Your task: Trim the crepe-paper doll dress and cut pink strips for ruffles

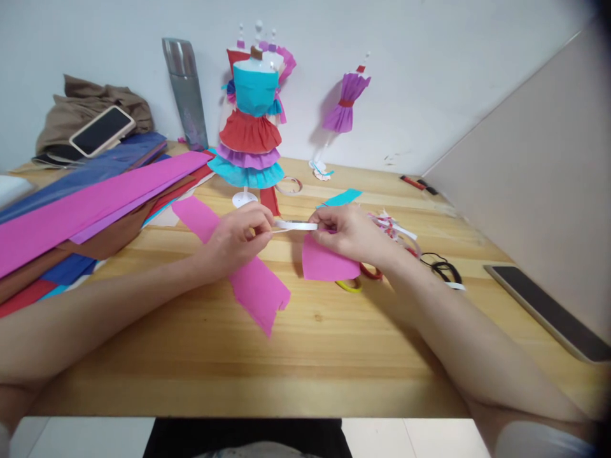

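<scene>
A narrow roll of white tape (298, 225) is held above the table between my two hands. My left hand (238, 235) is closed, with thumb and forefinger pinching the tape's thin loose end. My right hand (348, 230) grips the roll at its right side. Below the right hand is a pink piece of crepe paper (329, 261); whether the fingers touch it I cannot tell. Under my left hand a longer pink crepe paper strip (260, 292) lies slantwise on the table, partly covered by the hand.
Dress forms in crepe paper, one in a tiered dress (251, 137) and one in purple (347, 105), stand at the back. Left are folded crepe sheets (95, 197), a bottle (188, 95) and a phone (102, 130). Tape rolls and scraps (394, 226) lie right, near a dark-screened device (548, 312).
</scene>
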Available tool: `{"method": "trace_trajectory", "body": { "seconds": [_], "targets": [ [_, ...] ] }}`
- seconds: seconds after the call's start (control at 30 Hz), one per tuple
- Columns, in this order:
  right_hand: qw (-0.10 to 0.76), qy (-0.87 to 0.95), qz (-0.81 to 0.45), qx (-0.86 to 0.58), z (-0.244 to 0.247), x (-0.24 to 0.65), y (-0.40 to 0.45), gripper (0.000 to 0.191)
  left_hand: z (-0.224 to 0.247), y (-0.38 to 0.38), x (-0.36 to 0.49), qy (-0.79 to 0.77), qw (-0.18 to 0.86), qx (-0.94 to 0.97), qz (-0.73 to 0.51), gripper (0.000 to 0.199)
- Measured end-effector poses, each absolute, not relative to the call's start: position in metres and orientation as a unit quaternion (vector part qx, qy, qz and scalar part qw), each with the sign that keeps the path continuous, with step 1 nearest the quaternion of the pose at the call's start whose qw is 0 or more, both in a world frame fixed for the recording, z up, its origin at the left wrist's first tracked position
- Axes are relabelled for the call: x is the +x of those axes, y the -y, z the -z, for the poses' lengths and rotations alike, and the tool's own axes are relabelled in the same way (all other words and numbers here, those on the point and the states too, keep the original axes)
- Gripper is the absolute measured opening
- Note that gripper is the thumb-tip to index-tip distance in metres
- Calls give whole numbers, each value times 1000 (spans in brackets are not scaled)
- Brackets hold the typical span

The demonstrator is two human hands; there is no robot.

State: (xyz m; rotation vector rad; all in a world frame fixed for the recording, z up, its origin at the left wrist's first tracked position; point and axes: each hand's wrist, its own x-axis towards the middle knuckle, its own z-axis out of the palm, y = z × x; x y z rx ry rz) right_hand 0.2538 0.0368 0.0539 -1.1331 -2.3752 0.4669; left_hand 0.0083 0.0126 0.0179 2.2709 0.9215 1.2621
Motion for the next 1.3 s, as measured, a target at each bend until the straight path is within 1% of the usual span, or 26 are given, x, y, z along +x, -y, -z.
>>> {"method": "trace_trajectory", "body": {
  "seconds": [0.13,0.23,0.33,0.4,0.6,0.77,0.9,0.97,1.2,1.3],
  "targets": [
    [225,875,-146,-403,-56,253,-35,13,-30,-9,9,-341,296,774,-445,16],
    [215,883,-133,-395,-59,253,-34,13,-30,-12,9,-368,386,720,-444,18],
    [204,887,-143,-390,-63,253,-33,12,-26,-17,9,-400,453,662,-443,21],
    [200,886,-166,-383,-65,254,-32,12,-24,-20,8,-412,481,636,-441,20],
    [238,855,-292,-357,-62,255,-30,8,-21,-23,7,-410,533,618,-408,13],
    [250,826,-363,-350,-66,254,-26,11,-19,-22,7,-418,554,609,-384,16],
    [246,812,-405,-340,-68,254,-24,11,-19,-22,4,-407,561,622,-364,17],
    [252,804,-419,-338,-67,254,-23,14,-21,-21,3,-392,571,621,-366,19],
    [293,771,-443,-351,-62,254,-21,22,-23,-16,5,-318,604,598,-421,32],
    [301,763,-463,-337,-60,252,-20,21,-22,-14,5,-295,615,596,-424,35]
  ]
}}
